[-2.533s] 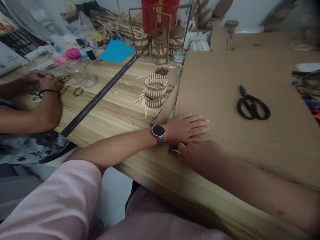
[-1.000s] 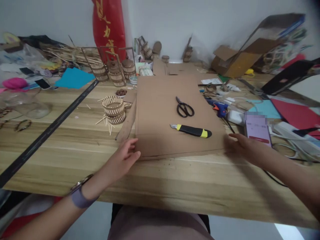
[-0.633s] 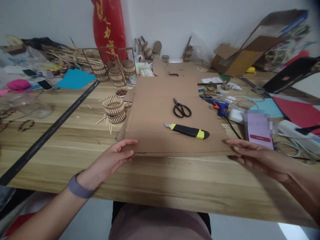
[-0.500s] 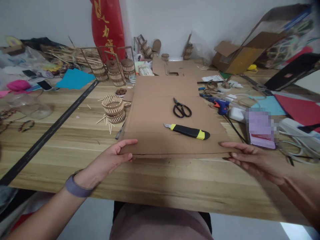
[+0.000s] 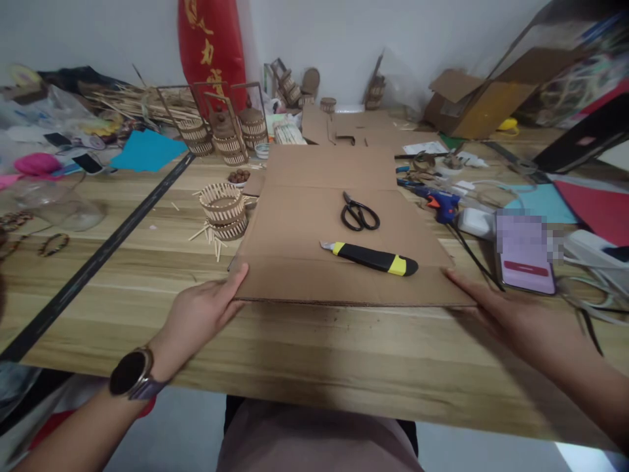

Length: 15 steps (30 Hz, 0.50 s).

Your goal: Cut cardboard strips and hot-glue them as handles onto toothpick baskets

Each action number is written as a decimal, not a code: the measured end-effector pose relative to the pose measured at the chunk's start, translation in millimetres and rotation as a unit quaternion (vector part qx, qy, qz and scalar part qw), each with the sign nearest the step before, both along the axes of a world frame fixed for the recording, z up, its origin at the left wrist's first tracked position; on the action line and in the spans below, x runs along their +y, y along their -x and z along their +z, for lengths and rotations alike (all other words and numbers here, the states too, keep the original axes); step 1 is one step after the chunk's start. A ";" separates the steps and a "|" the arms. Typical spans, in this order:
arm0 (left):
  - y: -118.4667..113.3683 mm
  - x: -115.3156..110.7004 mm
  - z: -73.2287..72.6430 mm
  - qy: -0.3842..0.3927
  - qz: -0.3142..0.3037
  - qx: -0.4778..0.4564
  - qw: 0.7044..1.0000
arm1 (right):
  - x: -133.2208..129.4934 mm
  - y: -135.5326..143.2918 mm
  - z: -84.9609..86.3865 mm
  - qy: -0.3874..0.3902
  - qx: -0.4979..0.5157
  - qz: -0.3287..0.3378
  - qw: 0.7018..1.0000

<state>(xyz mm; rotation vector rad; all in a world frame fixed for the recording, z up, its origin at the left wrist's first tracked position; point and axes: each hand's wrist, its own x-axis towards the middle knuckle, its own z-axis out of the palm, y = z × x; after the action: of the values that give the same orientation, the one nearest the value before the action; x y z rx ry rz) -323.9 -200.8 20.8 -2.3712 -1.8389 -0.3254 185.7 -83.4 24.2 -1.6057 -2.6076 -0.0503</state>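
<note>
A large cardboard sheet (image 5: 295, 275) lies before me on the wooden table. My left hand (image 5: 206, 308) grips its near left corner, thumb on the edge and fingers partly hidden beneath. At the near right corner my right hand (image 5: 506, 318) holds the sheet the same way, its fingertips mostly hidden. On the cardboard rest a black and yellow utility knife (image 5: 371, 257), blade pointing left, and, behind it, black-handled scissors (image 5: 360, 213).
A small stick basket (image 5: 223, 213) with loose sticks stands left of the cardboard. To the right are a blue glue gun (image 5: 445, 206), a phone (image 5: 525, 252) and cables. A black strip (image 5: 105, 252) crosses the table's left side.
My left hand has turned, bringing the watch face into view, and both hands now grip the corners from the sides. The separate near-edge strip or layer no longer shows.
</note>
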 end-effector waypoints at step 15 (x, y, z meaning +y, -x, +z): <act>-7.9 -13.8 -22.0 -0.051 -0.166 0.131 0.976 | 3.8 17.2 -8.4 -0.080 0.017 0.171 0.982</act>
<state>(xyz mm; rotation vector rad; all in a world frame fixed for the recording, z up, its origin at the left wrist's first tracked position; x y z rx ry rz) -316.0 -214.6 -1.3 -2.5035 -1.2835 -0.1236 168.5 -79.6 15.8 -1.0835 -2.7311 -0.2043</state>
